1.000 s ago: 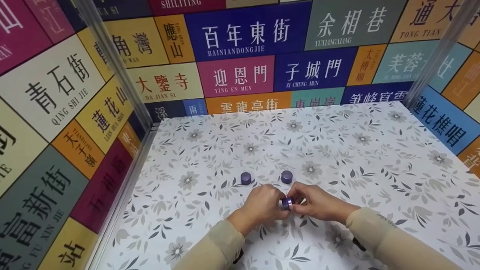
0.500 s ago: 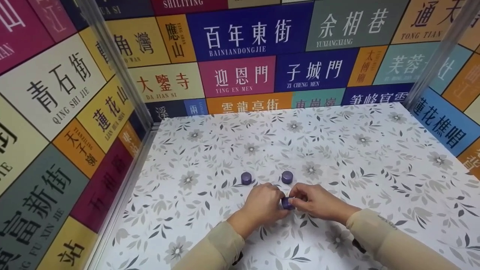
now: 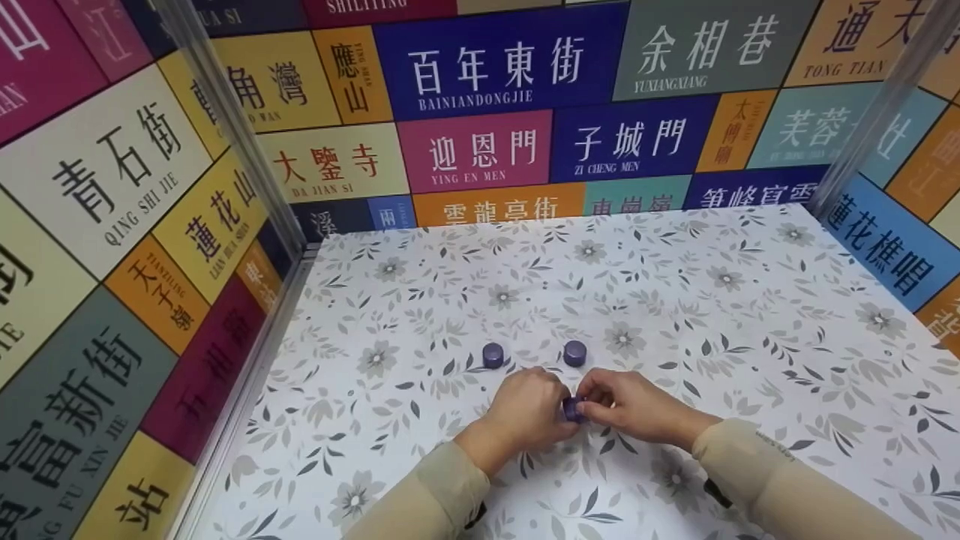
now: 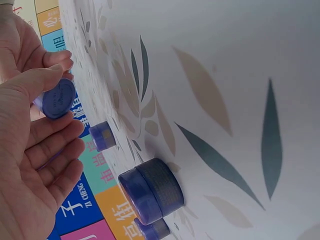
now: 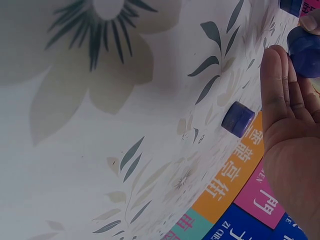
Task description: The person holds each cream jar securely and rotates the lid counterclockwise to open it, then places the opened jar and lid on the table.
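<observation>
A small purple jar (image 3: 573, 409) is held between both hands, low over the table. My left hand (image 3: 529, 409) grips it between thumb and fingers, and the jar's round base with small print faces the left wrist view. At the jar's other end, the thumb and forefinger of my right hand (image 3: 637, 409) pinch it; the remaining fingers stretch out in the right wrist view. Two similar jars, one left (image 3: 493, 355) and one right (image 3: 575, 353), stand just beyond the hands. Another purple jar (image 4: 151, 191) stands close to my left hand, hidden in the head view.
A white tablecloth (image 3: 450, 292) with grey leaves and flowers covers the table. Panels with coloured street-name signs (image 3: 495, 60) rise behind it and on the left and right. Clear corner strips (image 3: 232, 127) join the panels.
My right thumb has moved up over the front of the held jar, covering the shiny band seen earlier. The left hand and the standing jars have stayed in place.
</observation>
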A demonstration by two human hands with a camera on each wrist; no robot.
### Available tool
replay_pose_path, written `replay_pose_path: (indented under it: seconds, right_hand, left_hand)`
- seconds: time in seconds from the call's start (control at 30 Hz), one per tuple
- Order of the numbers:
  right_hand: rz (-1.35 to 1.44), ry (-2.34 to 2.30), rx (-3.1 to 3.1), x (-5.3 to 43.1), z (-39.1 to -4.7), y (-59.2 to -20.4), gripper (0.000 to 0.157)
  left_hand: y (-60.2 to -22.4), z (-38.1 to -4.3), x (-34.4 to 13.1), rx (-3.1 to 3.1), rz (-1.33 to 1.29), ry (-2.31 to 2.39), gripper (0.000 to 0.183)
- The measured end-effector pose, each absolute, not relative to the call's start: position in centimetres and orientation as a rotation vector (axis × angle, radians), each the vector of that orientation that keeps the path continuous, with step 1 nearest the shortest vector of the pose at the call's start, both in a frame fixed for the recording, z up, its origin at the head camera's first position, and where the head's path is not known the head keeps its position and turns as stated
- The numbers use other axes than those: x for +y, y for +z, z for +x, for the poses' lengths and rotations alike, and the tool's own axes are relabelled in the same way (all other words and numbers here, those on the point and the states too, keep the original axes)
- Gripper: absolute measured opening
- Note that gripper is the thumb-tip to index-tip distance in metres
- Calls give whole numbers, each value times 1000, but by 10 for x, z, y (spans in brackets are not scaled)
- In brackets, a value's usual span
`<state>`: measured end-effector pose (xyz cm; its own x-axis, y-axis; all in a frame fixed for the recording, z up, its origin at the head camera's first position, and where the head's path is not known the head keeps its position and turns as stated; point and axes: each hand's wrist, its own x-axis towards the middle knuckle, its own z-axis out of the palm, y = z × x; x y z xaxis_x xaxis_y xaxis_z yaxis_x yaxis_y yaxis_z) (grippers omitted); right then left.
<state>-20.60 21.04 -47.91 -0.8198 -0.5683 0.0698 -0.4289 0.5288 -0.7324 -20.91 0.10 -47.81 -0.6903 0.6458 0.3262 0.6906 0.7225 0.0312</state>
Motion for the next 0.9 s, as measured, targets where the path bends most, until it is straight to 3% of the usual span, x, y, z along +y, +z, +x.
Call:
replay_pose_path:
  seconds: [0.9]
  right_hand:
    - [-897,-1150,2590,213,-206,-473,18]
  left_hand:
    - [-475,-210,3,-2635,-1027,-250,36]
